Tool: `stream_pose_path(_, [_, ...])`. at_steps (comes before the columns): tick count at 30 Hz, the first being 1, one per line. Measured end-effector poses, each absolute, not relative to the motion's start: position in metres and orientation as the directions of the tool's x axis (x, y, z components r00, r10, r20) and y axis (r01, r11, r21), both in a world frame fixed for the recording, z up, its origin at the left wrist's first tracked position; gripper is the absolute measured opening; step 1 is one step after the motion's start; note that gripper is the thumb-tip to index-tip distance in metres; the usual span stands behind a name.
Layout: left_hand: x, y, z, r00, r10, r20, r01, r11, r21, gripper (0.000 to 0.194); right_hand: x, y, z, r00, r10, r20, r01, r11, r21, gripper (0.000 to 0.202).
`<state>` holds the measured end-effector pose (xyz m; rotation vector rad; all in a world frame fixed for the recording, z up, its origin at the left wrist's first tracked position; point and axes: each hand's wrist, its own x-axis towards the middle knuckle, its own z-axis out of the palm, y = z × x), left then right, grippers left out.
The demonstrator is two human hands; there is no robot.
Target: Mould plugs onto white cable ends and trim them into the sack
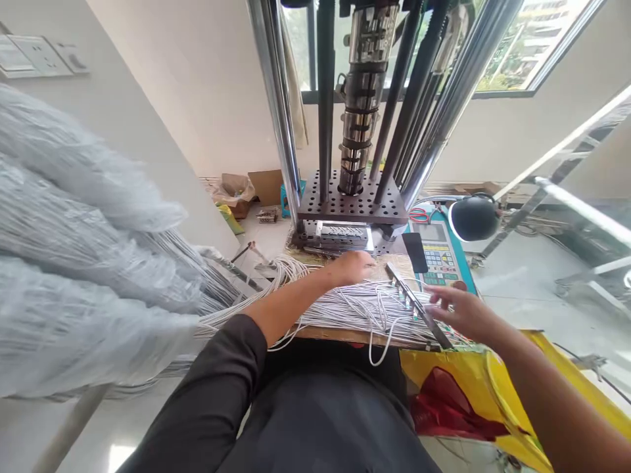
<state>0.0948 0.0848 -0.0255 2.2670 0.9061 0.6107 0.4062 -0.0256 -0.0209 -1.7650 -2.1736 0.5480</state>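
Note:
My left hand (352, 268) is at the front edge of the machine's base, near a metal mould (345, 234) under the perforated plate (352, 200). Its fingers are bent, and what they hold, if anything, is too small to make out. My right hand (456, 310) has its fingers apart beside a long metal bar (419, 305) that lies slanting over the cables, with small connectors along it. Many white cables (340, 309) cover the work surface below both hands, one looping over its front edge.
Bundles of cables in clear plastic (89, 197) fill the left side. A control panel (438, 253), a black lamp (474, 218) and red-handled scissors (419, 215) are at the right. Chrome columns (279, 98) rise beside the press. Yellow sheeting (473, 381) hangs at the lower right.

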Motion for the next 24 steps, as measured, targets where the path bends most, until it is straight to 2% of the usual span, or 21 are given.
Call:
stream_pose_path(3, [0.144, 0.100, -0.033, 0.784, 0.591, 0.187, 0.390, -0.705, 0.593, 0.024, 0.403, -0.063, -0.035, -0.112, 0.992, -0.057, 0.902, 0.078, -0.425, 0.061])
stream_pose_path(7, [0.179, 0.113, -0.043, 0.903, 0.422, 0.086, 0.329, -0.805, 0.494, 0.025, 0.375, -0.070, -0.053, -0.055, 0.998, 0.005, 0.932, 0.053, -0.359, 0.055])
stream_pose_path(9, [0.183, 0.114, -0.046, 0.919, 0.391, 0.050, 0.320, -0.813, 0.486, 0.024, 0.368, -0.068, -0.058, -0.021, 0.999, 0.037, 0.942, 0.032, -0.335, 0.051])
stream_pose_path(16, [0.167, 0.107, -0.033, 0.887, 0.459, 0.043, 0.387, -0.791, 0.475, 0.018, 0.378, -0.059, -0.056, -0.011, 0.999, 0.037, 0.905, 0.025, -0.425, 0.050])
stream_pose_path(20, [0.138, 0.110, -0.018, 0.780, 0.618, 0.097, 0.520, -0.727, 0.449, 0.028, 0.385, -0.023, -0.042, -0.067, 0.996, 0.063, 0.823, 0.091, -0.560, 0.054])
stream_pose_path(24, [0.097, 0.125, -0.019, 0.611, 0.775, 0.164, 0.630, -0.601, 0.493, 0.032, 0.371, 0.044, -0.037, -0.060, 0.995, 0.083, 0.720, 0.101, -0.687, 0.051])
